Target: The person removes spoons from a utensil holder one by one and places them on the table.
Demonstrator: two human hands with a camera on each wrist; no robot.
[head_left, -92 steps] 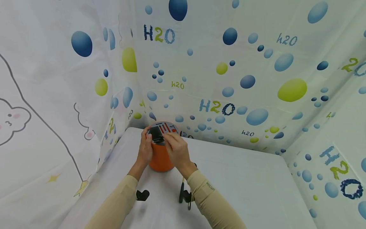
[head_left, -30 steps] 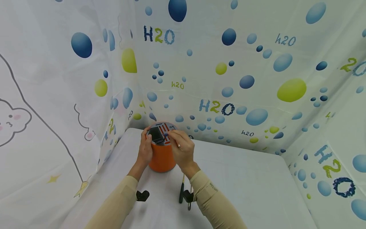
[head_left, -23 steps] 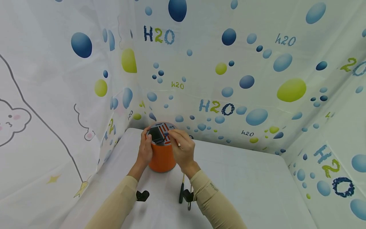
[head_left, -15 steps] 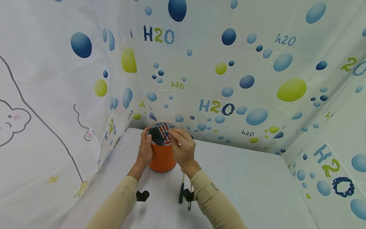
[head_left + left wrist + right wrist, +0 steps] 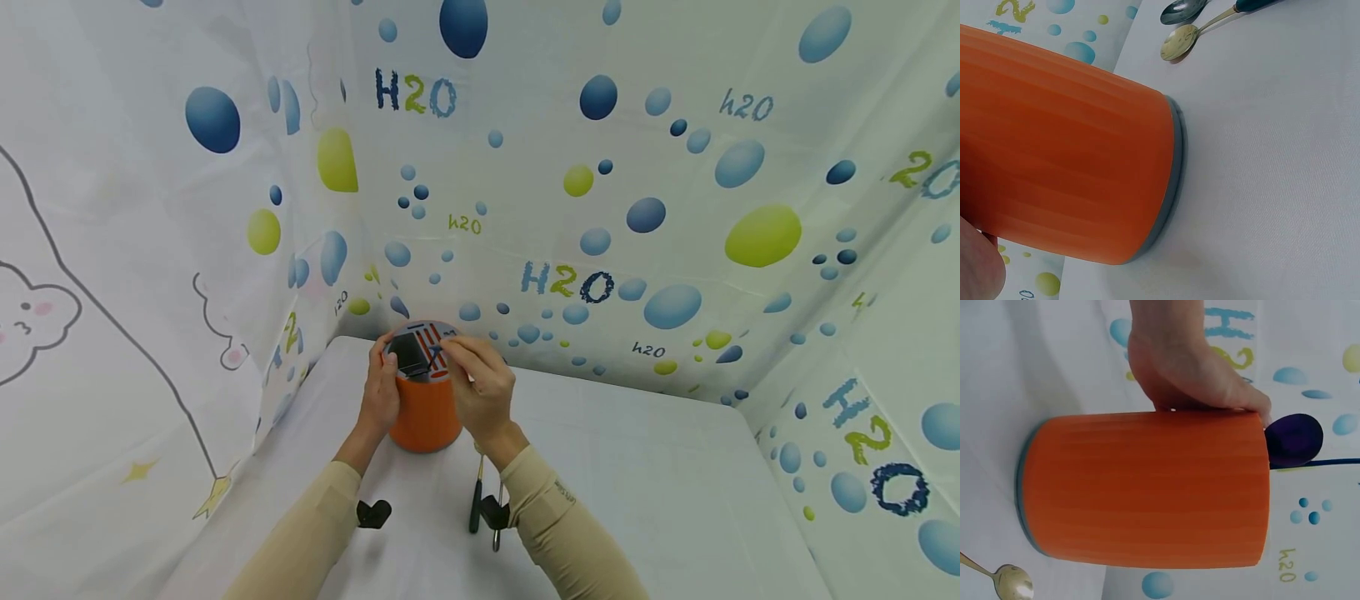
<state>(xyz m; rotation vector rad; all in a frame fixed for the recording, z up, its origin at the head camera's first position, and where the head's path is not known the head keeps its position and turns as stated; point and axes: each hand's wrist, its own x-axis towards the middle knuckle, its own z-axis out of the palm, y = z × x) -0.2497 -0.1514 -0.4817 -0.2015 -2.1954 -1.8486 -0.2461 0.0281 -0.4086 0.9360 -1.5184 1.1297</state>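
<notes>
An orange cylindrical holder (image 5: 426, 412) with a grey slotted top (image 5: 422, 327) stands on the white table. My left hand (image 5: 381, 396) grips its upper left side, thumb at the rim. A black square opening or panel (image 5: 407, 354) shows on the top beside red-orange slots. My right hand (image 5: 483, 383) pinches a thin dark-blue stick (image 5: 435, 357) over the slots. In the right wrist view this dark-blue stick (image 5: 1322, 463) runs out from the rim, beside a dark purple oval piece (image 5: 1295, 439). What kind of utensil the stick is, I cannot tell.
Near my right forearm lie a spoon with a dark green handle (image 5: 476, 504) and a metal utensil (image 5: 497, 540). The left wrist view shows a gold spoon bowl (image 5: 1179, 42) and a darker spoon bowl (image 5: 1182, 10). A patterned curtain (image 5: 525, 208) closes off the back.
Over about three seconds my right hand has moved right, away from the black square, and the dark-blue stick has come into view. Lately it has barely shifted. My left hand keeps its grip.
</notes>
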